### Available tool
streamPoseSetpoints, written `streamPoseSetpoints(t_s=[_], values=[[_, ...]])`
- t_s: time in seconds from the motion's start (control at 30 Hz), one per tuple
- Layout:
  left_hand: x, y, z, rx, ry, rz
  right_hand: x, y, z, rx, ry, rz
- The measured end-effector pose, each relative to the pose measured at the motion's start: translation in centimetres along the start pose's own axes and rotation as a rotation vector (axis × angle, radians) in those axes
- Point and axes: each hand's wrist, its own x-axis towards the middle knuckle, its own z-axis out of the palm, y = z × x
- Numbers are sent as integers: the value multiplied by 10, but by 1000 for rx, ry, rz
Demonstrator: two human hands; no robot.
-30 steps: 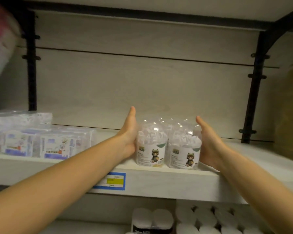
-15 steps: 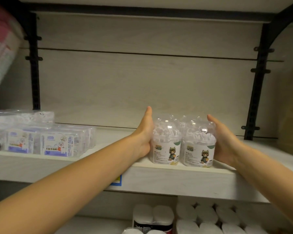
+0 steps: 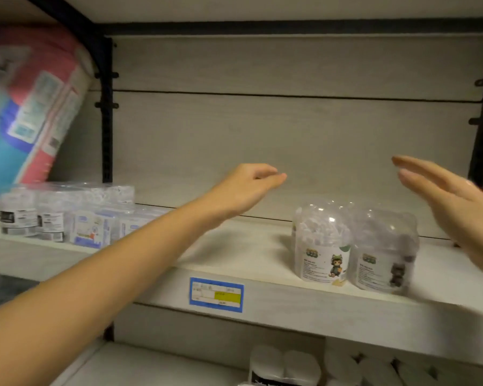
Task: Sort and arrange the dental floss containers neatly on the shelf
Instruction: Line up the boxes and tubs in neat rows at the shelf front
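Neither hand holds anything. Our left hand, centre frame, hangs over the shelf with its fingers loosely curled on air. Our right hand, at the right edge, is flat with fingers straight, above and just right of the stock. Both are clear of it.

Lower right: the left tub and right tub, domed and clear, stand upright and touching near the front lip of the shelf. Their cartoon labels face out, likely so they can be read from the aisle.

Left of frame, well apart: flat floss boxes and black-labelled containers sit in their own cluster, so the sorting looks to be by type. The price tag sits on the lip between the groups. A pink and blue pack leans at upper left.
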Motion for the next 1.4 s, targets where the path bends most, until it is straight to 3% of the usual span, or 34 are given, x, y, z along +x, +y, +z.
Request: streamPoseSetpoints(t_s=[0.07, 0.17, 0.43, 0.6, 0.8, 0.93, 1.13, 1.4], values=[[-17, 2, -42, 145, -114, 135, -2, -21, 2, -148, -114, -197], [-44, -5, -104, 261, -188, 127, -6, -52, 31, -369, -250, -341], [-89, -80, -260, 483, -166, -107, 8, -115, 164, -369, -521, -368], [-90, -113, -330, 644, -276, -196, 17, -170, 254, -289, -605, -351], [-73, -118, -350, 869, -490, -263, 27, -222, 325, -360, -721, -261], [-64, -130, -348, 850, -562, -293, 33, -239, 353, -508, -703, -219], [-60, -142, -346, 791, -535, -287, 36, -245, 368, -681, -680, -151], [-66, -124, -361, 682, -404, -223, 35, -253, 357, -462, -617, -152]])
